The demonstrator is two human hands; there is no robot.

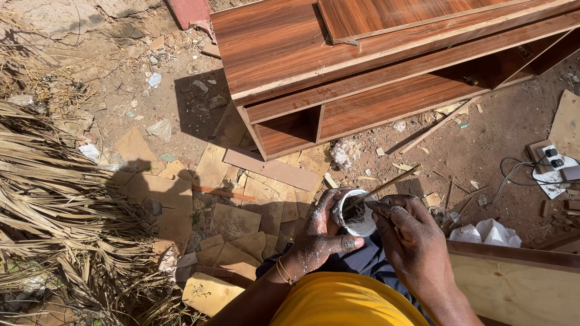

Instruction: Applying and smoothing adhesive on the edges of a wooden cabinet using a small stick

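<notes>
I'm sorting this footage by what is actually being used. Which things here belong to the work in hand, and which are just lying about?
In use:
left hand holding the small white cup
right hand holding the thin stick in that cup

Lying about:
wooden cabinet
board offcuts
dry palm fronds
power strip
white bag

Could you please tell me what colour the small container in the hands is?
White, the small container with a dark inside; the head view shows it.

Harsh overhead sunlight, crisp dark shadows, sharp focus
</notes>
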